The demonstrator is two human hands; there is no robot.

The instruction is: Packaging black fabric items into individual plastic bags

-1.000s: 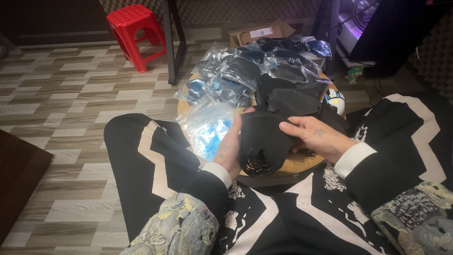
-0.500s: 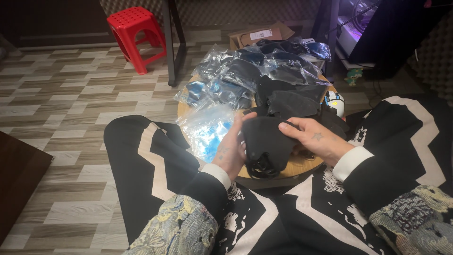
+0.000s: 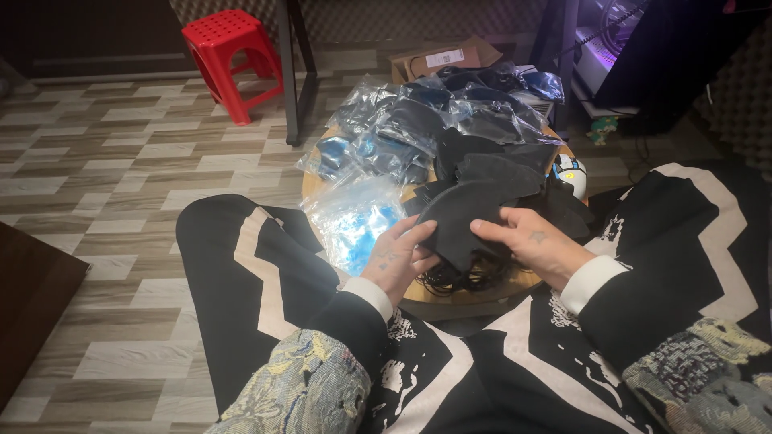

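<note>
Both hands grip one black fabric piece (image 3: 466, 221) over the near edge of the round wooden counter (image 3: 482, 299): the left hand (image 3: 400, 259) pinches its left side, the right hand (image 3: 535, 245) its right. Just left lies an empty clear plastic bag (image 3: 354, 221). Behind, bagged dark items (image 3: 418, 124) pile up. A red stool (image 3: 229, 52) stands well apart on the floor.

We see a wood-look plank floor (image 3: 121, 161) in grey and tan, a red plastic stool (image 3: 223, 40), dark metal legs (image 3: 293, 72), a cardboard box (image 3: 442, 60), purple light top right
</note>
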